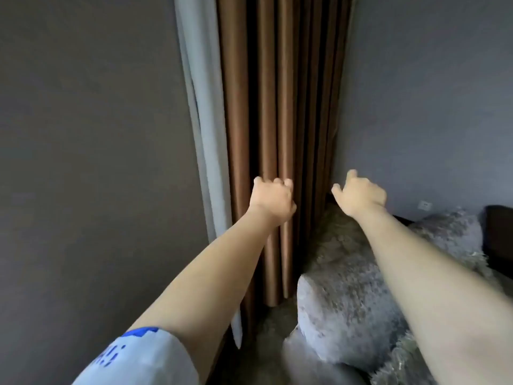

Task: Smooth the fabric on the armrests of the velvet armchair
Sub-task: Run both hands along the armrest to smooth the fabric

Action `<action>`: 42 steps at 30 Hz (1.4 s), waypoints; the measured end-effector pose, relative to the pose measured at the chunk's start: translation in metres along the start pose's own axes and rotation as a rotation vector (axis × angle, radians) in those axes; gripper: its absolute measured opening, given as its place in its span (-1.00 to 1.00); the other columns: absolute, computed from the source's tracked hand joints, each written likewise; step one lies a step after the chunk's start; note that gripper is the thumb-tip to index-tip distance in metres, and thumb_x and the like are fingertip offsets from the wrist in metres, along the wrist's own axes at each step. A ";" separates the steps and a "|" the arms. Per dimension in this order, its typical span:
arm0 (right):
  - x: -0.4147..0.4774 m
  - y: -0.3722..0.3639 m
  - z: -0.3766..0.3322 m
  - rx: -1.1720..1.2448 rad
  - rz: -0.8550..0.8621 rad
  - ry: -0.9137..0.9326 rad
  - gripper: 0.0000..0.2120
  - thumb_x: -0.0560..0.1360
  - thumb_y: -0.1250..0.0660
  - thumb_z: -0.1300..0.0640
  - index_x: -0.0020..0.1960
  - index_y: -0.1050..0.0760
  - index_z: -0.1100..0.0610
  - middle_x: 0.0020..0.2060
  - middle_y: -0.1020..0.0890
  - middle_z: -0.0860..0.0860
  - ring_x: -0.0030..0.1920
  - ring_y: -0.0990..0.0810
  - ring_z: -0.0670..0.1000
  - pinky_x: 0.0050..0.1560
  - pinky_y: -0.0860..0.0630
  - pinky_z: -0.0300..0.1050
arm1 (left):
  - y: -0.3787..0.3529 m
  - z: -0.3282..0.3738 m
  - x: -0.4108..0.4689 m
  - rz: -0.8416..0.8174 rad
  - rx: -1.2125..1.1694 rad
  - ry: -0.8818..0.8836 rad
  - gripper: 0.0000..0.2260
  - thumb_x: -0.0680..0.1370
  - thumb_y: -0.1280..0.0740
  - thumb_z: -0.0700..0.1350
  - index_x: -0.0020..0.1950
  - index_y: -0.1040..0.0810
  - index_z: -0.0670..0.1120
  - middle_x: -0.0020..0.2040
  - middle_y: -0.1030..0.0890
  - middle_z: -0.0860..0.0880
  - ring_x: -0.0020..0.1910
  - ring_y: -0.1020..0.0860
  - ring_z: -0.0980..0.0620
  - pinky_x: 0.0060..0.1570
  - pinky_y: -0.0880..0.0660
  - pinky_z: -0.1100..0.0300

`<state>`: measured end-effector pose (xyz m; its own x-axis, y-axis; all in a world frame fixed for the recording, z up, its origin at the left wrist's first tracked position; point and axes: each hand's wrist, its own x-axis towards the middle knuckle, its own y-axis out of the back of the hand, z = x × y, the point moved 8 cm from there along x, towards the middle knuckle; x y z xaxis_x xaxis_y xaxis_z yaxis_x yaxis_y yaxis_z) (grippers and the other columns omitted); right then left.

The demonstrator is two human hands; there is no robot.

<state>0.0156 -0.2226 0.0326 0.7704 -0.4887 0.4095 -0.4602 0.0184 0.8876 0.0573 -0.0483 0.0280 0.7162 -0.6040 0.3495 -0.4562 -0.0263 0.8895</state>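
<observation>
The grey velvet armchair point(347, 295) fills the lower right; its near armrest is a rounded, mottled block. My left hand point(273, 200) is stretched out in front of the brown curtain, fingers curled in, holding nothing that I can see. My right hand point(359, 194) reaches forward above the far end of the armrest, thumb and a finger spread, apart from the fabric. Both forearms are bare and extended.
A brown pleated curtain point(277, 107) hangs in the corner with a pale sheer curtain point(200, 107) to its left. Grey walls stand on both sides. A wall socket point(424, 204) sits low on the right wall, next to a dark object point(499, 232).
</observation>
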 end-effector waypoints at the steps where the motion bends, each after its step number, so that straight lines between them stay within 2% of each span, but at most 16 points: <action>1: 0.005 -0.009 0.004 -0.010 -0.006 -0.044 -0.65 0.59 -0.06 -0.08 0.15 -0.31 0.19 0.02 -0.61 0.21 0.00 -0.59 0.25 -0.21 -0.34 -0.07 | -0.010 -0.002 0.012 -0.008 -0.006 -0.024 -0.67 0.56 -0.12 0.07 0.16 -0.38 -0.15 0.05 -0.57 -0.12 -0.04 -0.54 -0.15 -0.11 -0.21 0.04; 5: 0.028 -0.051 0.038 -0.057 -0.053 -0.217 -0.70 0.58 -0.07 -0.09 0.08 -0.28 0.15 0.02 -0.61 0.21 0.01 -0.60 0.24 -0.20 -0.35 -0.06 | -0.045 0.003 0.090 0.010 -0.028 -0.146 -0.66 0.57 -0.11 0.09 0.18 -0.38 -0.14 0.09 -0.57 -0.15 0.02 -0.55 -0.19 -0.09 -0.26 0.03; 8: 0.027 -0.074 0.083 -0.095 -0.109 -0.323 -0.61 0.58 -0.07 -0.10 0.24 -0.28 0.17 0.09 -0.59 0.21 0.08 -0.58 0.23 -0.13 -0.37 -0.03 | -0.058 0.042 0.144 0.036 -0.140 -0.224 -0.64 0.56 -0.13 0.10 0.18 -0.39 -0.13 0.13 -0.57 -0.16 0.07 -0.55 -0.19 -0.01 -0.31 0.03; 10: 0.022 -0.085 0.124 -0.116 -0.162 -0.416 -0.56 0.58 -0.07 -0.10 0.31 -0.25 0.18 0.14 -0.58 0.21 0.13 -0.56 0.23 -0.04 -0.40 0.00 | -0.072 0.086 0.165 -0.016 -0.173 -0.310 -0.63 0.56 -0.12 0.11 0.20 -0.38 -0.13 0.14 -0.56 -0.15 0.08 -0.55 -0.18 0.01 -0.30 0.03; 14: 0.018 -0.093 0.204 -0.107 -0.145 -0.628 -0.58 0.57 -0.08 -0.12 0.27 -0.27 0.17 0.11 -0.59 0.19 0.11 -0.56 0.24 -0.12 -0.31 -0.01 | -0.092 0.189 0.184 -0.024 -0.142 -0.563 -0.65 0.57 -0.11 0.09 0.23 -0.37 -0.10 0.17 -0.55 -0.13 0.12 -0.52 -0.14 0.11 -0.27 0.03; 18: 0.028 -0.103 0.255 -0.143 -0.136 -0.738 -0.61 0.56 -0.09 -0.13 0.20 -0.26 0.15 0.09 -0.58 0.18 0.08 -0.55 0.24 -0.15 -0.35 0.00 | -0.105 0.259 0.208 -0.034 -0.242 -0.635 -0.65 0.57 -0.12 0.09 0.25 -0.38 -0.10 0.19 -0.55 -0.13 0.13 -0.52 -0.13 0.13 -0.27 0.03; 22: 0.015 -0.132 0.290 -0.145 -0.180 -0.867 -0.60 0.54 -0.11 -0.14 0.24 -0.29 0.11 0.11 -0.59 0.15 0.10 -0.57 0.19 -0.10 -0.37 -0.03 | -0.126 0.318 0.226 -0.086 -0.282 -0.722 -0.64 0.57 -0.12 0.10 0.26 -0.38 -0.09 0.18 -0.55 -0.12 0.11 -0.53 -0.13 0.12 -0.29 0.00; 26: 0.011 -0.161 0.311 -0.119 -0.162 -0.998 -0.56 0.54 -0.10 -0.15 0.28 -0.28 0.13 0.11 -0.58 0.17 0.10 -0.57 0.20 -0.09 -0.38 -0.02 | -0.164 0.370 0.247 -0.233 -0.285 -0.754 -0.53 0.57 -0.13 0.13 0.39 -0.30 -0.09 0.28 -0.48 -0.15 0.20 -0.49 -0.15 0.15 -0.33 -0.02; 30: 0.010 -0.192 0.312 -0.117 -0.173 -1.112 -0.48 0.55 -0.07 -0.13 0.40 -0.15 0.14 0.17 -0.52 0.19 0.12 -0.55 0.23 -0.11 -0.35 0.00 | -0.233 0.401 0.245 -0.527 -0.338 -0.678 -0.38 0.58 -0.12 0.17 0.54 -0.01 -0.06 0.46 -0.20 -0.21 0.34 -0.31 -0.24 0.23 -0.32 -0.13; 33: 0.015 -0.215 0.307 -0.087 -0.159 -1.206 -0.56 0.56 -0.07 -0.13 0.33 -0.21 0.11 0.20 -0.47 0.17 0.12 -0.54 0.24 -0.13 -0.33 -0.01 | -0.286 0.411 0.235 -0.727 -0.466 -0.564 -0.25 0.54 -0.09 0.28 0.54 0.23 -0.01 0.47 -0.05 -0.26 0.33 -0.27 -0.31 0.22 -0.33 -0.26; 35: 0.021 -0.238 0.303 -0.002 -0.097 -1.291 -0.61 0.58 -0.06 -0.11 0.26 -0.27 0.15 0.23 -0.45 0.17 0.21 -0.48 0.23 -0.05 -0.36 0.02 | -0.300 0.424 0.240 -0.735 -0.575 -0.514 -0.18 0.50 -0.13 0.33 0.53 0.28 0.03 0.43 -0.05 -0.28 0.26 -0.30 -0.30 0.21 -0.36 -0.19; 38: 0.024 -0.278 0.288 0.174 0.097 -1.451 -0.67 0.63 -0.04 0.05 0.23 -0.38 0.24 0.21 -0.45 0.24 0.26 -0.39 0.23 0.17 -0.32 0.04 | -0.307 0.441 0.254 -0.695 -0.682 -0.462 -0.21 0.49 -0.18 0.31 0.54 0.19 0.07 0.38 -0.12 -0.26 0.19 -0.32 -0.28 0.15 -0.35 -0.10; 40: 0.010 -0.288 0.278 0.206 0.271 -1.598 -0.70 0.61 -0.08 0.11 0.21 -0.40 0.27 0.19 -0.46 0.26 0.24 -0.41 0.26 0.16 -0.35 0.07 | -0.313 0.444 0.254 -0.665 -0.695 -0.465 -0.25 0.51 -0.16 0.29 0.54 0.15 0.07 0.39 -0.13 -0.27 0.18 -0.33 -0.29 0.18 -0.34 -0.09; 42: 0.005 -0.294 0.276 0.213 0.296 -1.637 -0.72 0.59 -0.10 0.12 0.20 -0.40 0.26 0.19 -0.45 0.24 0.24 -0.41 0.26 0.14 -0.38 0.11 | -0.318 0.445 0.253 -0.660 -0.717 -0.464 -0.28 0.52 -0.12 0.29 0.55 0.15 0.09 0.41 -0.12 -0.28 0.19 -0.33 -0.30 0.20 -0.32 -0.10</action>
<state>0.0325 -0.4712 -0.2848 -0.5250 -0.8244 -0.2114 -0.6484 0.2266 0.7268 0.1494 -0.5471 -0.2976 0.3685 -0.8883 -0.2741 0.4707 -0.0759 0.8790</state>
